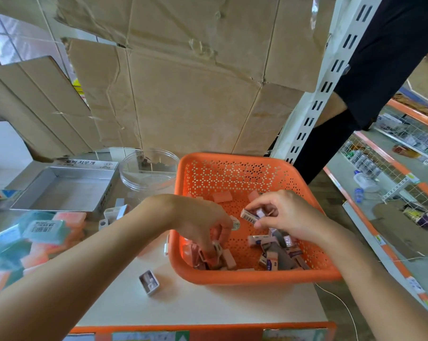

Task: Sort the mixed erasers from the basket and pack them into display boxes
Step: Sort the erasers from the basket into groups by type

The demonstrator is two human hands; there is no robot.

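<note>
Orange perforated plastic basket (303, 273) sits on the white bench (208, 306), holding loose pink and white-sleeved erasers (276, 254) along its near side. Right hand (289, 215) is over the basket, thumb and fingers pinching a white-sleeved eraser with a barcode (251, 215). Left hand (203, 225) reaches into the near-left corner, fingers curled down among pink erasers (228, 259); whether it grips one cannot be told. Open silver rectangular display box (65, 190) lies left of the basket, beside a clear round plastic tub (149, 168). Stacked teal and pink packaged erasers (43, 232) lie far left.
</note>
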